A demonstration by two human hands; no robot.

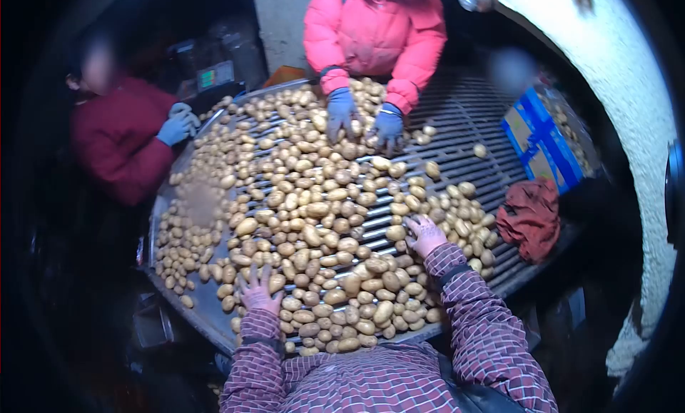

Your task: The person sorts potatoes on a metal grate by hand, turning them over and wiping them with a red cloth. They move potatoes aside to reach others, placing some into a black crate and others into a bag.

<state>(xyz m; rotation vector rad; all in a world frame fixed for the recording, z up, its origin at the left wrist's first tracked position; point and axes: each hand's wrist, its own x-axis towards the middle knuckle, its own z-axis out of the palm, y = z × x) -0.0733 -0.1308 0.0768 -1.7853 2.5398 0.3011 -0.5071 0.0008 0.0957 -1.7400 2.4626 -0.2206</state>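
Observation:
Many potatoes (pixel 314 236) lie spread over a slatted metal sorting table (pixel 464 113). My left hand (pixel 259 293), in a pinkish glove with dark fingertips, rests on potatoes near the table's left front side. Its fingers are spread, with nothing held. Farther right, my right hand (pixel 426 236) reaches onto the potatoes beside a gap where bare slats show. Its fingers are apart and touch the pile, and I see no potato gripped in them. Smaller potatoes (pixel 189 231) cover the smooth left part of the table.
Across the table, a person in a pink jacket (pixel 374 35) handles potatoes with blue-gloved hands. Another person in a dark red top (pixel 118 138) stands at the left. On the right are a blue-taped cardboard box (pixel 540 138) holding potatoes and a crumpled red cloth (pixel 529 220).

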